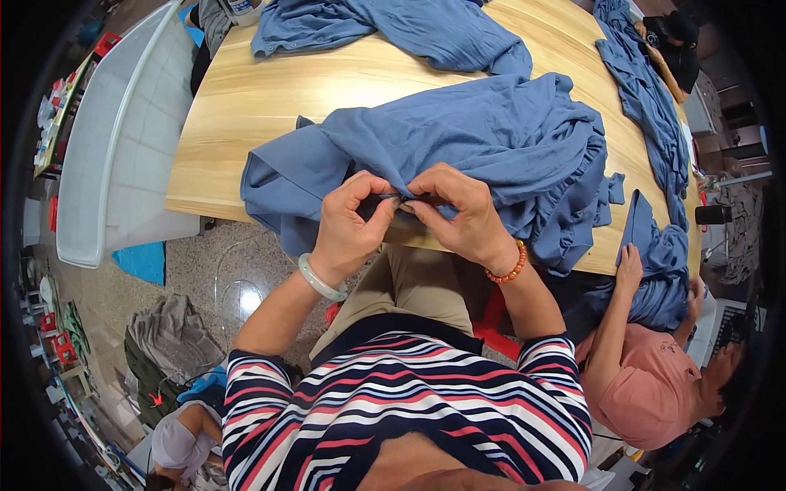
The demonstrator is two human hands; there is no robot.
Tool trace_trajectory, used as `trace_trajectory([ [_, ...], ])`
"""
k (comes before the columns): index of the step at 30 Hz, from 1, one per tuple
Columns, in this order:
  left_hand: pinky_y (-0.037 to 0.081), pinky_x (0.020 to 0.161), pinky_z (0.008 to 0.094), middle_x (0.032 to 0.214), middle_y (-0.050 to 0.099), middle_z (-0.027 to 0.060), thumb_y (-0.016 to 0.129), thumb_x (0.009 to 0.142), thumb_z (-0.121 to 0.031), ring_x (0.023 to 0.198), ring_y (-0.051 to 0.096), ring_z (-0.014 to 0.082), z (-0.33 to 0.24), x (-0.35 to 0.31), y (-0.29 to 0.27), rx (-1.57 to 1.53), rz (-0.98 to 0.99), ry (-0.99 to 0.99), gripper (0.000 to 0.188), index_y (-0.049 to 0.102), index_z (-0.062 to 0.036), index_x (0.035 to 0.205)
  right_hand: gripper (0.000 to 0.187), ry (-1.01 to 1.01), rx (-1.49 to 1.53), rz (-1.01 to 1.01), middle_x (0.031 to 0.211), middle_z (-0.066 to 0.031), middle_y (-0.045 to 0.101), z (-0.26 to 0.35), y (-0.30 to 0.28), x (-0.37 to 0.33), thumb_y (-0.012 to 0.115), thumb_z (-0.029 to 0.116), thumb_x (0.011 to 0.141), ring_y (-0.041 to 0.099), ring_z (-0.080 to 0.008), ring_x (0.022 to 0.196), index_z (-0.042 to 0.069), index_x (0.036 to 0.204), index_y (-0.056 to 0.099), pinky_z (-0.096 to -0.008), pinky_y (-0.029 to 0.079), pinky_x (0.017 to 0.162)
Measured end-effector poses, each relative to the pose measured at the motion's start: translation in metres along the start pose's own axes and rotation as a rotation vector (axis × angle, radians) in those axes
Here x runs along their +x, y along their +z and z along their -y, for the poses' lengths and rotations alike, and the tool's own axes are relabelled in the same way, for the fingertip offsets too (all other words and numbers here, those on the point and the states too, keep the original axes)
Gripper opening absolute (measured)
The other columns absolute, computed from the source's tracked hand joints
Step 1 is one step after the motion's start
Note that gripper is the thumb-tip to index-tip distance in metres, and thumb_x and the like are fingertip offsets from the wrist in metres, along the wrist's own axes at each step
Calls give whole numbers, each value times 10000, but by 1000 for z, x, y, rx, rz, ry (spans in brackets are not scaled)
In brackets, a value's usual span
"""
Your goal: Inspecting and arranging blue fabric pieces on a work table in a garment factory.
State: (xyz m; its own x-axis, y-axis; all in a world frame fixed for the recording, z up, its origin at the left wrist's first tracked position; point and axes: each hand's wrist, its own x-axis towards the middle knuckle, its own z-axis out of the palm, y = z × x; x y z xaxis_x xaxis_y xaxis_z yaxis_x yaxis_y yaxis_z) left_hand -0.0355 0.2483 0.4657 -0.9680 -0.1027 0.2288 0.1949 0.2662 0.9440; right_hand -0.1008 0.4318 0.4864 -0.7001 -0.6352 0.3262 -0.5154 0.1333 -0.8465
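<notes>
A blue garment (483,123) lies bunched across the near edge of the wooden table, with gathered seams toward its right side. Both my hands meet at its near edge and pinch a small fold of the cloth between thumbs and forefingers. My left hand (354,217), with a pale bangle at the wrist, is closed on the fold from the left. Close against it, my right hand (460,211), wearing an orange bead bracelet, is closed on the same fold. What exactly lies between the fingertips is too small to make out.
More blue garments (393,33) lie along the table's (221,123) far side and right edge. A large white bin (123,139) stands to the left. A co-worker in a pink shirt (647,385) handles blue cloth at the right. Grey cloth (172,340) is heaped at lower left.
</notes>
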Motion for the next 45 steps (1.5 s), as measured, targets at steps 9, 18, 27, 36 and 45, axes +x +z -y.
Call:
trace_trajectory([
  [9,507,776,284,986,667,117,608,778,99,844,634,198,-6,11,-7,118,29,311,290,657,11,1049,216,-211,-158,-98,880,-139,649,3,3,5,702,-84,773,642,-283,737,-15,972,654,-326,524,655],
  [18,462,799,231,969,631,50,618,842,57,897,582,99,17,12,-12,-325,175,90,155,639,12,989,169,-57,-135,-72,803,-85,611,10,7,1,610,-102,847,633,-143,634,-27,993,652,-238,497,588],
  [27,462,756,234,907,618,24,656,868,10,845,568,87,19,14,-15,-387,252,-61,103,616,7,963,113,6,-183,-47,777,-116,605,8,11,2,640,-71,836,611,-230,634,-18,935,642,-307,478,577],
  [36,506,677,343,897,603,152,623,792,51,778,619,313,8,-2,20,77,-165,330,164,579,19,946,124,-15,-342,-221,743,-110,571,6,21,-5,668,-62,781,584,-241,591,6,868,610,-331,460,536],
  [45,514,655,382,852,631,128,552,649,68,769,633,342,30,26,-16,439,-186,397,265,621,-54,873,132,-145,-329,-147,703,-67,550,11,14,12,766,11,766,514,-170,529,38,829,654,-287,411,488],
])
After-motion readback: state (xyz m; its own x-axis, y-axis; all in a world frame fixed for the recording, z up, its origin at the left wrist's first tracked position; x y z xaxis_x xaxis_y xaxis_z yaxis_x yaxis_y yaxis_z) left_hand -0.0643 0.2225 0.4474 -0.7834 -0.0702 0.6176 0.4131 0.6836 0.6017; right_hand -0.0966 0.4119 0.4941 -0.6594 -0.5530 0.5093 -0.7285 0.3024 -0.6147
